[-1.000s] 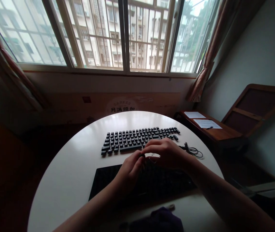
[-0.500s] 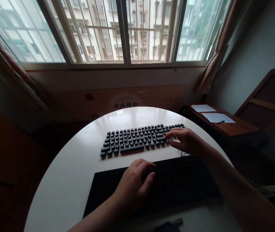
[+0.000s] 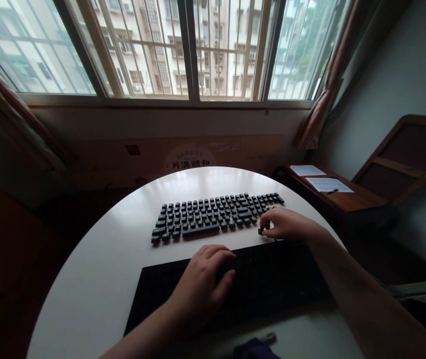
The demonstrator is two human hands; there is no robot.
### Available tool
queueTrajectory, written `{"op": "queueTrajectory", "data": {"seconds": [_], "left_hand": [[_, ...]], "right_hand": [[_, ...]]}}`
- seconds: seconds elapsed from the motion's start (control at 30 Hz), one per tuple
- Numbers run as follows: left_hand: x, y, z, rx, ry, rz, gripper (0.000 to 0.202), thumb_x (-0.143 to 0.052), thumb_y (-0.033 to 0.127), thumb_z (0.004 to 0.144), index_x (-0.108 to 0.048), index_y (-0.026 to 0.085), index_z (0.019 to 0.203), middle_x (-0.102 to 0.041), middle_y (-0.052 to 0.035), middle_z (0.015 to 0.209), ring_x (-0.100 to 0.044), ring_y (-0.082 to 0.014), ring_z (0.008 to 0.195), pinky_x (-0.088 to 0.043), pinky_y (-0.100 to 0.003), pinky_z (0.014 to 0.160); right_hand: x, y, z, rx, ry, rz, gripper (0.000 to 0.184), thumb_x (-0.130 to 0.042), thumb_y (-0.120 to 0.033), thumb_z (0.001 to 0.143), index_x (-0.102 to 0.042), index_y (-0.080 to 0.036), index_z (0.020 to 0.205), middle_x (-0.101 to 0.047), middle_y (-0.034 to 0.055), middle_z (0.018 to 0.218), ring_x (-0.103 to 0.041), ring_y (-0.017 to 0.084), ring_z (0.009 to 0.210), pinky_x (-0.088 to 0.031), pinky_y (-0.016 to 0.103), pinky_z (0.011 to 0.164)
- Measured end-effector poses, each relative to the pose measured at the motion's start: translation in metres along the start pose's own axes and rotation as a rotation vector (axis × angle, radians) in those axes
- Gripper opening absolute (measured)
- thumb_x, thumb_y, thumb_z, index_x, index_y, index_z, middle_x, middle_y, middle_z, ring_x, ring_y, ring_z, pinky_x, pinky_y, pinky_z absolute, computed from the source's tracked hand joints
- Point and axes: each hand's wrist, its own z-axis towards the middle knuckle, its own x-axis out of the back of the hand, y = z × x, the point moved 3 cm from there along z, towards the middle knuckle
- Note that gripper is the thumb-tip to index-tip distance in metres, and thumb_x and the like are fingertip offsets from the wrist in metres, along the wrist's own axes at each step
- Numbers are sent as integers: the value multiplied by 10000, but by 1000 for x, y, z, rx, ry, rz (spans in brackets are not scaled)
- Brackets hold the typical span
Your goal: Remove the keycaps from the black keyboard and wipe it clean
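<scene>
Rows of loose black keycaps [image 3: 205, 212] lie on the white round table [image 3: 86, 269], set out in keyboard order. Closer to me is a dark keyboard base [image 3: 269, 274], its surface too dark to make out. My left hand [image 3: 207, 274] rests on its left-centre part, fingers curved together and thumb apart, with nothing visible in it. Just below the right end of the rows, my right hand [image 3: 286, 223] pinches a small black keycap [image 3: 261, 231] between thumb and fingers. Part of the keycap rows behind this hand is hidden.
Purple cloth [image 3: 256, 349] and a small grey object [image 3: 269, 338] lie at the table's near side. To the right stands a wooden chair or bench [image 3: 370, 199] with papers [image 3: 328, 185] and a pen [image 3: 332, 191]. A flat cardboard box [image 3: 243, 149] leans below the barred window [image 3: 168, 50].
My right hand has drawn down from the keycap rows toward the keyboard base and now pinches a keycap. My left hand stays on the base. The view has shifted slightly.
</scene>
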Motion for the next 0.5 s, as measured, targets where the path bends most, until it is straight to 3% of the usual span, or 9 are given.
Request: {"op": "queueTrajectory", "data": {"seconds": [0.17, 0.5], "left_hand": [[6, 3, 1, -24, 66, -19, 199, -568, 191, 901, -665, 204, 1074, -663, -92, 1146, -611, -261, 1093, -502, -444, 987], [9, 3, 1, -57, 140, -16, 167, -571, 177, 890, -671, 210, 1020, -674, -79, 1105, -627, -249, 1052, -515, -420, 958]], "right_hand": [[-6, -5, 1, -25, -38, -37, 162, -670, -278, 752, -761, -220, 874, -725, 13, 823, -629, 168, 724, -377, 233, 618], [-7, -8, -2, -5, -11, -29, 271, -708, -345, 769, -740, -247, 1019, -724, 17, 941, -648, 186, 825, -412, 245, 683]]}}
